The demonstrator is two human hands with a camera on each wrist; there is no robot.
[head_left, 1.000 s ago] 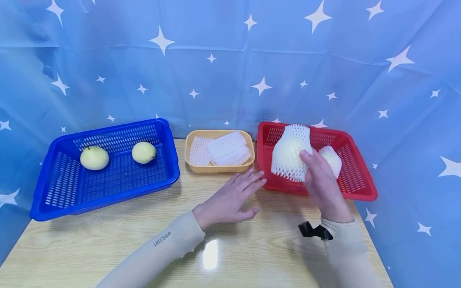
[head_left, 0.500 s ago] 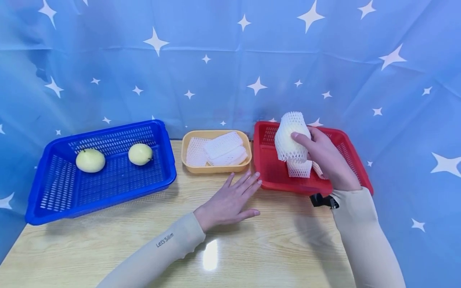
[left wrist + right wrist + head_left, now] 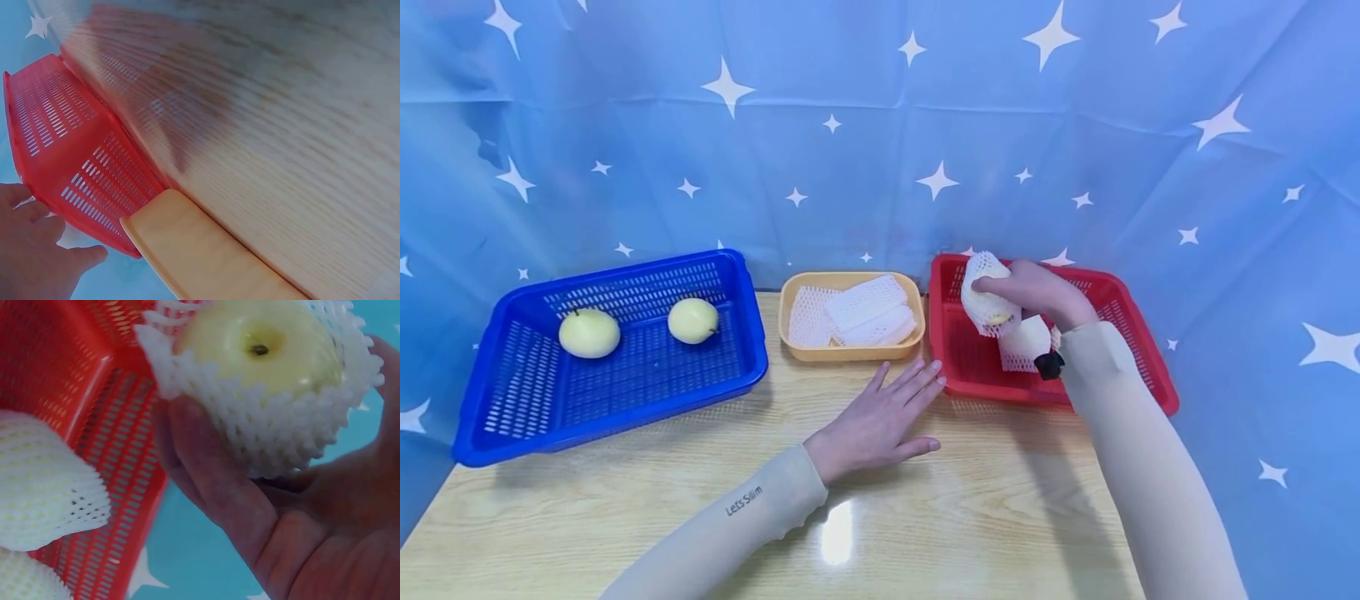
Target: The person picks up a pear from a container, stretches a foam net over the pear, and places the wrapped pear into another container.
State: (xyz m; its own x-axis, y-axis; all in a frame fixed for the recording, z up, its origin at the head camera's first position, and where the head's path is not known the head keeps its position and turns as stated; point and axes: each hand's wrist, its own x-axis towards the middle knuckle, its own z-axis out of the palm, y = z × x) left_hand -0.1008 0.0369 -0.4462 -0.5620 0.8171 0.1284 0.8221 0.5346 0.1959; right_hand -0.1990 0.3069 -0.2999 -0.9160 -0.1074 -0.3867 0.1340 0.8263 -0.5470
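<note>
White foam net [image 3: 269,434], knobbly and springy-looking with small diamond holes, wraps the rounded pear [image 3: 281,372] that I grip in my right hand [image 3: 1037,287], thumb and fingers curled round it. Smooth, pale yellow-green skin bulges from the net's scalloped mouth, around a dark-centred dimple. I hold it above the far left part of the red basket [image 3: 970,367], stiff slotted plastic, where other netted pears [image 3: 47,481] lie near it. My left hand [image 3: 876,429] is free, its fingers straight and spread, palm down over the pale wood-grained table [image 3: 985,517]; the fingertips are at the basket's near left corner, though I cannot tell whether they touch it. The pear is beyond that hand and to its right. Its long axis, with the net, leans slightly: the netted end points up and away from me, the bare dimpled end down, toward me and a little rightward. Flat, folded nets [image 3: 868,304] fill the smooth tan tray [image 3: 850,353] just left of the basket.
</note>
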